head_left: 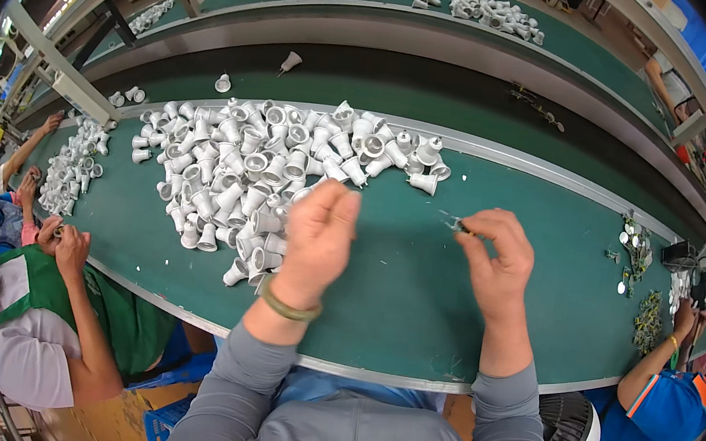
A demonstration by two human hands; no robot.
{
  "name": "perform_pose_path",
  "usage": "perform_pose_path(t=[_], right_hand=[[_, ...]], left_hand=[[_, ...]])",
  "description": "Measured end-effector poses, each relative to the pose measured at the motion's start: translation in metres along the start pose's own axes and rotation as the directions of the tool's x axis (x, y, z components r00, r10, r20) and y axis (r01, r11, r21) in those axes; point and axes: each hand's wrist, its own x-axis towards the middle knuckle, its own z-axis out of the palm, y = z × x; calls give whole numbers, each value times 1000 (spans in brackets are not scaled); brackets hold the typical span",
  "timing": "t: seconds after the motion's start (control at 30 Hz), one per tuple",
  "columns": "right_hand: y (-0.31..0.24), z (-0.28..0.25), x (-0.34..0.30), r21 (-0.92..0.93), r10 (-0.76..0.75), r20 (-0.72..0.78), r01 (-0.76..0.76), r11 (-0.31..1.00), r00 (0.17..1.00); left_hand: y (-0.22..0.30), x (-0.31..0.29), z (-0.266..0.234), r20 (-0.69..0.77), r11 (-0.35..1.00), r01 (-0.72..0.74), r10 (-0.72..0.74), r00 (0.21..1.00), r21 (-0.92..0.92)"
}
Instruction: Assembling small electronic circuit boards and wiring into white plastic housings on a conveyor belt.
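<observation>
Over the green bench, my left hand (322, 233) is curled closed at the right edge of a heap of white bell-shaped lamp housings (232, 162). Its fingers hide whatever may be inside them. A jade-coloured bangle (290, 305) circles that wrist. To the right, my right hand (502, 261) pinches a small dark piece with thin pale wires (451, 223) between thumb and forefinger. The wire ends point left, toward the gap between my hands. Some housings lie on their sides and others show their open mouths.
A metal rail (511, 152) runs behind the heap, with a dark green belt (387, 84) beyond it. One loose housing (291, 61) lies on that belt. Co-workers sit at both sides, near another housing pile (73, 164) and a small wired-parts pile (648, 323).
</observation>
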Motion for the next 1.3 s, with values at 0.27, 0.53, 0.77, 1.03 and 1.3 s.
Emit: perform_pose_path(t=[0.27,0.53,0.77,1.03,1.3], right_hand=[[-13,1,-2,-32,-29,62,31,999,998],[-21,1,-2,97,152,139,-166,981,979],[-19,-9,2,-56,-82,70,86,995,994],[-32,-13,3,-27,-76,21,76,997,997],[-32,-10,0,-51,-149,39,151,987,988]], left_hand=[[28,18,-61,25,323,-33,31,999,946],[17,15,-49,204,238,-176,-97,974,955],[27,3,-8,246,542,-386,313,917,747],[3,-15,39,328,719,-500,381,864,483],[-3,-20,33,330,742,-442,308,893,504]])
